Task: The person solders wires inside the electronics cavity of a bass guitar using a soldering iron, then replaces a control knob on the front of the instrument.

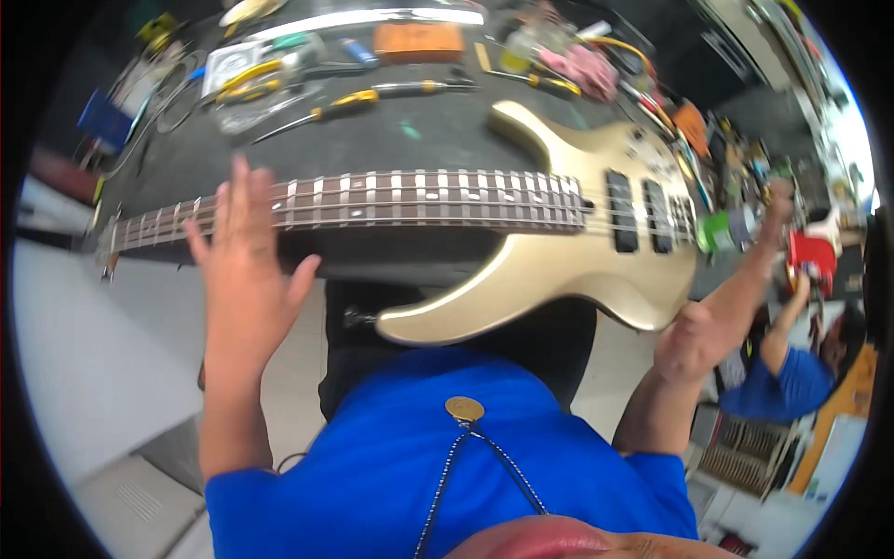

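A gold electric bass guitar (535, 270) lies across the bench, its body on the right and its fretted neck (400, 200) reaching left. My left hand (244, 247) is spread over the left part of the neck, fingers apart and pointing away from me. I cannot tell whether the palm touches the strings. My right arm bends past the body's right end. My right hand (780, 197) is far right, smeared by motion, so its fingers and anything in them are unclear. A green-labelled bottle (726, 230) lies between that forearm and the guitar body.
Along the bench's far side lie a yellow-handled screwdriver (349, 100), yellow-handled pliers (250, 84), an orange block (418, 42) and a pink cloth (582, 70). More tools crowd the right side. A person in blue (782, 384) works beyond my right arm, near a red object (812, 259).
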`<state>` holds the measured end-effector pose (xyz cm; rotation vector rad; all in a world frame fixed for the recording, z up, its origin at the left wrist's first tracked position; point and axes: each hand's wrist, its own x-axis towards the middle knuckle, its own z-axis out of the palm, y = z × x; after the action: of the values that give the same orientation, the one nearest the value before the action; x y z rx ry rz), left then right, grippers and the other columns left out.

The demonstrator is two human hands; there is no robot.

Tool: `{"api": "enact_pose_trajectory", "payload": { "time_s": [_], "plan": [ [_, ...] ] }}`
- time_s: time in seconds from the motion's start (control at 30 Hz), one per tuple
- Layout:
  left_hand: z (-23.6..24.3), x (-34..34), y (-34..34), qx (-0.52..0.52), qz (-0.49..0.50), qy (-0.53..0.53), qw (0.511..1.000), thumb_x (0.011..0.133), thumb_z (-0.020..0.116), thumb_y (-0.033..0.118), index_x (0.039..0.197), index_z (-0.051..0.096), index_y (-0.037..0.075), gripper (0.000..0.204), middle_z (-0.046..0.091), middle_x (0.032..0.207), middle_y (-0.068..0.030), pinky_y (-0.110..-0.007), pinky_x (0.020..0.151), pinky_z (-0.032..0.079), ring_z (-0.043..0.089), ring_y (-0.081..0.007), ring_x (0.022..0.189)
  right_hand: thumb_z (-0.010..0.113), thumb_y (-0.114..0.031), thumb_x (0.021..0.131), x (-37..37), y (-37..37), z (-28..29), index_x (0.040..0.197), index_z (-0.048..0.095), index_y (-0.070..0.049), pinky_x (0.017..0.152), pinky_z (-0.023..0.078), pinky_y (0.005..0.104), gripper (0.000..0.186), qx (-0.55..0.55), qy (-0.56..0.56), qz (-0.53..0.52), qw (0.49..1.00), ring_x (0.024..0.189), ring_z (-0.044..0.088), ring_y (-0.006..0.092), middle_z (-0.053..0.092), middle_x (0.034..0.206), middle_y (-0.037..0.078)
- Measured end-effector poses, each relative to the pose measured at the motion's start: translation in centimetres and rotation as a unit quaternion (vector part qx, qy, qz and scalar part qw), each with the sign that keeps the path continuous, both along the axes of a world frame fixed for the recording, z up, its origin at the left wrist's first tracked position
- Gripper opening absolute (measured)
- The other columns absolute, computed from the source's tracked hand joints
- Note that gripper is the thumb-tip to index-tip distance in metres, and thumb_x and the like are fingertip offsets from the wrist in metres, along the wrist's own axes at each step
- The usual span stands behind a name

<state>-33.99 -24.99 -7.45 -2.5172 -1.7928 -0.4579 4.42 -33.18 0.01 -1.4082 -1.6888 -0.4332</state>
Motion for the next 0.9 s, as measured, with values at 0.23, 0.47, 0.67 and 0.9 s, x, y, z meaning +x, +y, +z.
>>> {"api": "enact_pose_trajectory", "payload": {
  "time_s": [0.23, 0.47, 0.67, 0.9],
  "plan": [
    [0.5, 1.9, 0.1, 0.1, 0.04, 0.092, 0.99, 0.084, 0.081, 0.019, 0.167, 0.024, 0.012, 0.101, 0.014, 0.174, -0.0206, -0.067, 0.124, 0.012, 0.009, -0.0436, 0.161, 0.061, -0.068, 0.092, 3.4, 0.1, -6.0, 0.162, 0.033, -0.002, 0.126, 0.008, 0.0605, 0.1, -0.329, -0.199, -0.107, 0.917, 0.156, 0.021, 0.0509, 0.028, 0.17, 0.022],
    [-2.4, 0.6, -1.4, 0.126, -0.302, -0.12, 0.937, 0.083, 0.072, -0.003, 0.154, 0.044, 0.005, 0.077, 0.05, 0.153, -0.024, -0.052, 0.115, 0.041, 0.052, -0.0432, 0.138, 0.064, -0.049, 0.094, 3.2, -2.0, -2.3, 0.154, 0.045, 0.002, 0.125, 0.014, 0.06, 0.081, -0.168, -0.057, -0.06, 0.982, 0.155, 0.031, 0.0456, 0.043, 0.162, 0.024],
    [-0.4, 1.7, 0.3, 0.224, -0.136, -0.143, 0.954, 0.094, 0.067, 0.009, 0.159, 0.036, 0.003, 0.072, 0.035, 0.164, -0.0257, -0.054, 0.122, 0.028, 0.034, -0.0452, 0.152, 0.075, -0.034, 0.091, 7.6, -2.5, -4.0, 0.149, 0.053, -0.003, 0.123, 0.024, 0.0585, 0.07, -0.159, 0.021, -0.14, 0.977, 0.151, 0.037, 0.0469, 0.047, 0.159, 0.022],
    [-5.2, 2.8, 2.3, 0.211, -0.09, 0.056, 0.972, 0.092, 0.065, 0.028, 0.158, 0.037, 0.005, 0.075, 0.038, 0.164, -0.0235, -0.058, 0.126, 0.01, 0.032, -0.0423, 0.154, 0.074, -0.031, 0.092, 10.6, -2.3, -7.6, 0.146, 0.054, -0.002, 0.122, 0.032, 0.0496, 0.065, -0.159, 0.086, -0.166, 0.969, 0.149, 0.04, 0.0466, 0.046, 0.159, 0.023]
  ]
}}
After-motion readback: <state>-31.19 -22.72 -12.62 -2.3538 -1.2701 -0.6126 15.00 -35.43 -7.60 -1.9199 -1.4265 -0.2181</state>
